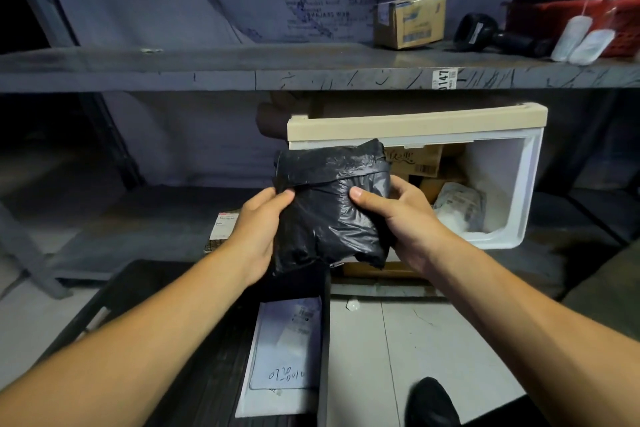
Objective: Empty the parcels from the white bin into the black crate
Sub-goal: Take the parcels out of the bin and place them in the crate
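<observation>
While I look down from the head camera, the shelf unit (207, 69) spans the whole view, with a cardboard box (410, 21), a dark scanner-like tool (485, 33) and a red basket (588, 21) on its upper board toward one and two o'clock. On the lower board, just right of centre, the white bin (502, 184) is tipped so its open side faces me; a brown carton (415, 159) and a pale bagged parcel (460, 204) lie inside. At six o'clock the black crate (214, 374) sits on the floor with a white envelope (284, 354) lying flat in it. At the centre I hold a black plastic parcel (329, 211) in front of the bin and above the crate's far end. My left hand (256, 229) grips its left edge, thumb on top; my right hand (401, 218) grips its right edge likewise. My black shoe (429, 402) shows at five o'clock.
</observation>
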Action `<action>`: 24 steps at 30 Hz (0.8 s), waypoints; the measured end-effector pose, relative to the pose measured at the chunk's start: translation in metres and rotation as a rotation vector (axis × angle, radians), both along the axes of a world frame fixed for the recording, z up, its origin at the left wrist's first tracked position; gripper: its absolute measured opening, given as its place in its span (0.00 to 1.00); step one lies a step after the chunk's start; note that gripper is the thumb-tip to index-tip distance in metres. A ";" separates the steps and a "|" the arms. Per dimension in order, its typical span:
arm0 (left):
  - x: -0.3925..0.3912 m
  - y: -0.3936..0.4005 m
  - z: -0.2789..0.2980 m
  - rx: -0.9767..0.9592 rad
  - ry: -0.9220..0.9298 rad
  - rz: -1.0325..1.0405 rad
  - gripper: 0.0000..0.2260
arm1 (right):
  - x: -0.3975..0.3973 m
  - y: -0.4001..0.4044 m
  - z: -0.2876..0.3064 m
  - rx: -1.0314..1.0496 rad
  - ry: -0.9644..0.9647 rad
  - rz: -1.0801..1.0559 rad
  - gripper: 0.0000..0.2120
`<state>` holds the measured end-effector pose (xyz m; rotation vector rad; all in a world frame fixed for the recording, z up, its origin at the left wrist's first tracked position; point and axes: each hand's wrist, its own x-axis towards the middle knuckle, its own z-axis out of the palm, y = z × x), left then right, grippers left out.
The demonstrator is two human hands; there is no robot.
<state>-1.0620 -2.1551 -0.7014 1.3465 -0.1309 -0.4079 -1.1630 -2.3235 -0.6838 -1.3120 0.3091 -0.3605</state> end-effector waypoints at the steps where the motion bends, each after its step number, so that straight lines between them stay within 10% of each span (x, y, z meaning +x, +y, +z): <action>1: 0.000 0.000 -0.001 0.083 -0.021 0.039 0.06 | 0.000 0.001 0.000 -0.033 -0.007 -0.023 0.20; 5: -0.004 0.004 0.000 0.183 0.179 -0.019 0.20 | 0.000 0.001 -0.002 -0.471 -0.042 -0.029 0.17; 9: -0.002 0.010 0.008 -0.130 0.418 -0.201 0.39 | -0.008 0.005 -0.001 -0.767 -0.126 0.148 0.21; 14: -0.009 0.009 0.020 -0.211 0.386 -0.165 0.28 | -0.009 0.009 -0.008 -1.324 -0.280 0.108 0.17; 19: -0.017 0.006 0.022 -0.121 0.290 -0.013 0.19 | -0.010 0.001 -0.015 -1.218 -0.073 0.214 0.23; 24: -0.011 0.016 0.020 -0.082 0.228 0.030 0.31 | -0.009 -0.012 -0.003 -0.583 -0.014 -0.052 0.21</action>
